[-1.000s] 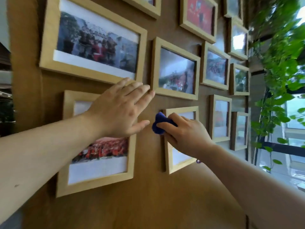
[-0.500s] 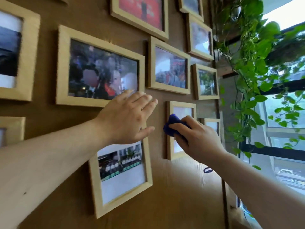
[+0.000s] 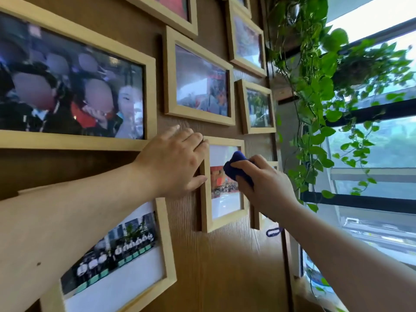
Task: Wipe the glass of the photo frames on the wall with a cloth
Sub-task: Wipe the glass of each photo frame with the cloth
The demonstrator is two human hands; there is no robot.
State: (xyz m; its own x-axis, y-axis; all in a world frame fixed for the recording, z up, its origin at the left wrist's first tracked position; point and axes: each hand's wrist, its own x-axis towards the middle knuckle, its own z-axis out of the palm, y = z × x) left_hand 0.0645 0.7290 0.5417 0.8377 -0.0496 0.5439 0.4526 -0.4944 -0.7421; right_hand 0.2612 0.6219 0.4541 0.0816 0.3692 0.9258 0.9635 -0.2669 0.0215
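Right hand gripping bunched blue cloth against glass of small pale wooden portrait frame; left hand flat, open, bracing frame's left edge. Wiping step; next, likely strokes across lower glass.

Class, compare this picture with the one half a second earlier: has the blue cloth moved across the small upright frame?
Yes. The blue cloth sat at the small upright frame's left edge; now it lies rightward, on the glass middle.
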